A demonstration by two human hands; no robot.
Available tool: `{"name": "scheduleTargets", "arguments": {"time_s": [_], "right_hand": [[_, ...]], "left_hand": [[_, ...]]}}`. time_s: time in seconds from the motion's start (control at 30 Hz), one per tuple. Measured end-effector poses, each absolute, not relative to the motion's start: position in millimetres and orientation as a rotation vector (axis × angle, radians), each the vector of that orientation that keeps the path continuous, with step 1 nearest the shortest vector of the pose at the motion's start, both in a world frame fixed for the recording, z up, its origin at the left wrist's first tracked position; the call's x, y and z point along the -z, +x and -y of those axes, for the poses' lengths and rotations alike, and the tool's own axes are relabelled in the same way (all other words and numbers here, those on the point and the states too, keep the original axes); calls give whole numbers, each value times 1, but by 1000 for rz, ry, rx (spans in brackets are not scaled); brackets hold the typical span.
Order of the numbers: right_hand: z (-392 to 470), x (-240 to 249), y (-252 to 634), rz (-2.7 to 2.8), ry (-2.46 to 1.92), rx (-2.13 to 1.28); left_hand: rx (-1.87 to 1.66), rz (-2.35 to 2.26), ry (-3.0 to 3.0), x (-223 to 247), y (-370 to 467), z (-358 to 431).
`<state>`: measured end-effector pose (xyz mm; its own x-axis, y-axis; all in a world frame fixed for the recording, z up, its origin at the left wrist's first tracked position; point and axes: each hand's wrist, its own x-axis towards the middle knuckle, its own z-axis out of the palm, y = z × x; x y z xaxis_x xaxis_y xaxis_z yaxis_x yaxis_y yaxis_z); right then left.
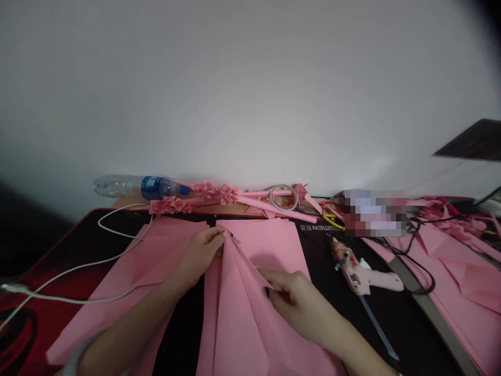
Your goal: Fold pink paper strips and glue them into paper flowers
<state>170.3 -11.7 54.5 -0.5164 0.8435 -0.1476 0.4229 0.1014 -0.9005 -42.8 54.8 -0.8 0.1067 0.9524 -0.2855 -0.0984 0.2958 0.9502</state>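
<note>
A pink paper sheet stands partly lifted and creased over a stack of pink paper. At its upper corner, my left hand is closed, pinching the sheet between thumb and finger. Lower down on the right, my right hand grips the lifted edge of the same sheet, with the thumb on the near side and some fingers hidden behind the paper. Another stack of pink paper lies to the left, partly under my left forearm.
A pink glue gun with a clear glue stick lies at right. Along the wall are a plastic bottle, pink paper flowers, a tape roll and cables. A white cord crosses the left stack. More pink paper lies far right.
</note>
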Motion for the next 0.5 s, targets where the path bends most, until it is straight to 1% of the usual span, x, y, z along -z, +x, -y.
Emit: {"name": "scheduleTargets", "arguments": {"time_s": [0.13,0.23,0.33,0.5], "right_hand": [[13,-53,169,1859,-1085,-1572],[13,-44,166,1654,-1031,-1701],[14,-30,162,1372,-1044,-1839],[18,-9,153,809,-1113,-2101]], "left_hand": [[-1042,-1151,926,-1,-41,-53],[-1090,-1093,824,-4,-36,-52],[-1102,-996,720,-5,-29,-51],[-1090,-860,737,3,-20,-47]]}}
